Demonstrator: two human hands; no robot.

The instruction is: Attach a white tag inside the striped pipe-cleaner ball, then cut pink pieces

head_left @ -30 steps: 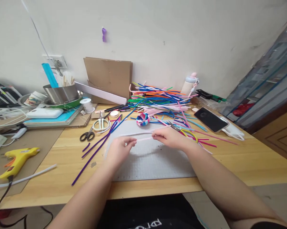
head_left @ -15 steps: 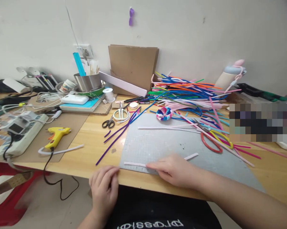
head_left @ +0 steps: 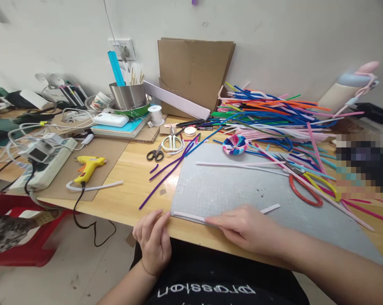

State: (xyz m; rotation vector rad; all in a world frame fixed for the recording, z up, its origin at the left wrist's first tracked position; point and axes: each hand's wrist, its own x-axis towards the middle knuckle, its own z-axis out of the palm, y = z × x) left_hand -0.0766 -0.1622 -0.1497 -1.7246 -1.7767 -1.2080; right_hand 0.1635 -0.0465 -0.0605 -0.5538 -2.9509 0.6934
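Observation:
My right hand (head_left: pixel 250 228) lies over a white pipe cleaner (head_left: pixel 188 215) near the front edge of a grey cutting mat (head_left: pixel 216 186). Its index finger is stretched out and presses the strip down, while the other fingers are folded. Part of the strip is hidden under the hand, and a white end (head_left: pixel 270 208) shows beyond it. At the table edge, by the mat's front left corner, my left hand (head_left: pixel 153 241) rests with loosely bent, slightly parted fingers and nothing in them. Long white pipe cleaners (head_left: pixel 229 164) lie farther back on the mat.
A striped coil (head_left: pixel 235 144) and red-yellow scissors (head_left: pixel 306 178) lie on the mat. Behind is a heap of coloured pipe cleaners (head_left: pixel 267 110). Purple pipe cleaners (head_left: pixel 169 176), black-handled scissors (head_left: pixel 155 155), a yellow glue gun (head_left: pixel 89 166) and a power strip (head_left: pixel 51 169) are leftward.
The camera view has shifted, so the table's things sit farther right in the picture. My left fingers have straightened a little. The right index finger stays on the white pipe cleaner.

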